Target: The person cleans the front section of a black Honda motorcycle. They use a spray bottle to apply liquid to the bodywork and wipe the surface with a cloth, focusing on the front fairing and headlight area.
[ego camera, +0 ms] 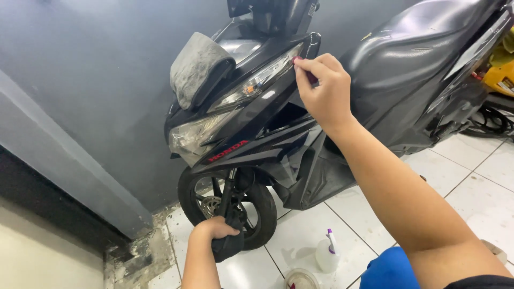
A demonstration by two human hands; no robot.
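A black scooter [321,107] stands on a white tiled floor [471,182], its nose turned toward a dark grey wall [96,80]. The right hand [324,88] is raised to the front fairing, fingers pinched shut around a small dark tool with a reddish tip [306,70]; the tip touches the panel edge just beside the upper headlight lens [257,83]. What kind of tool it is cannot be told, since most of it is hidden in the fist. The left hand [214,229] is down low by the front wheel [227,206], closed around a dark cloth [229,243] that hangs against the tyre, near the fork leg and the brake disc. A folded grey microfibre towel [195,67] lies draped over the top of the fairing, above the headlight and below the handlebar area. The lower headlight [195,136] sits under it, with red lettering on the panel beside it. On the floor near the wheel stands a small clear squeeze bottle with a purple nozzle [327,252], and just beside it, at the bottom edge, the rim of a small round container [301,278]. A blue-clad knee [391,270] shows at the lower right. The scooter's black seat [423,48] stretches away to the right, and part of a yellow vehicle [500,72] shows at the far right edge behind it.
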